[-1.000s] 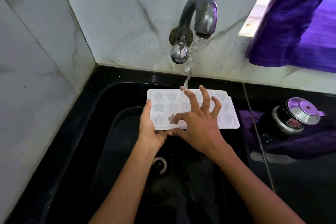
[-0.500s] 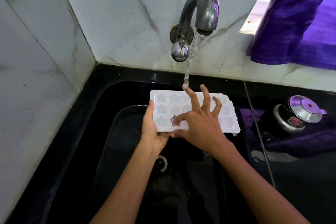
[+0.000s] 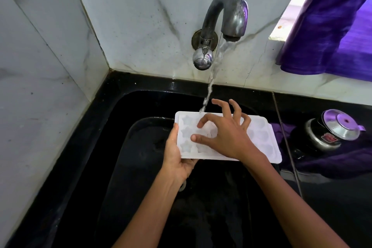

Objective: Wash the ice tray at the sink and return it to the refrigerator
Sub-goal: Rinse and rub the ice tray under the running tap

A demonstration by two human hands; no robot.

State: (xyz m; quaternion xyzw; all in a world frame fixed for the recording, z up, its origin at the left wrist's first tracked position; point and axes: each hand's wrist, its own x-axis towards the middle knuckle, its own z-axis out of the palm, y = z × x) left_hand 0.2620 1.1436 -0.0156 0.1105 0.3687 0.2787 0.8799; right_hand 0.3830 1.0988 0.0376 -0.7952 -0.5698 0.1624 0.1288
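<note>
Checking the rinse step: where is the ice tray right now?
In the head view the ice tray is centre frame over the black sink, under the tap's stream, left hand gripping its left end, right hand on top.

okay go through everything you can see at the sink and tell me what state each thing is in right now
tap: running, stream landing on the tray's far edge
ice tray: cavities up, held over the sink
left hand: grips the tray's left end
right hand: fingers spread, rubbing the cavities
sink: black, wet
pressure cooker: lid on, on the counter
</note>
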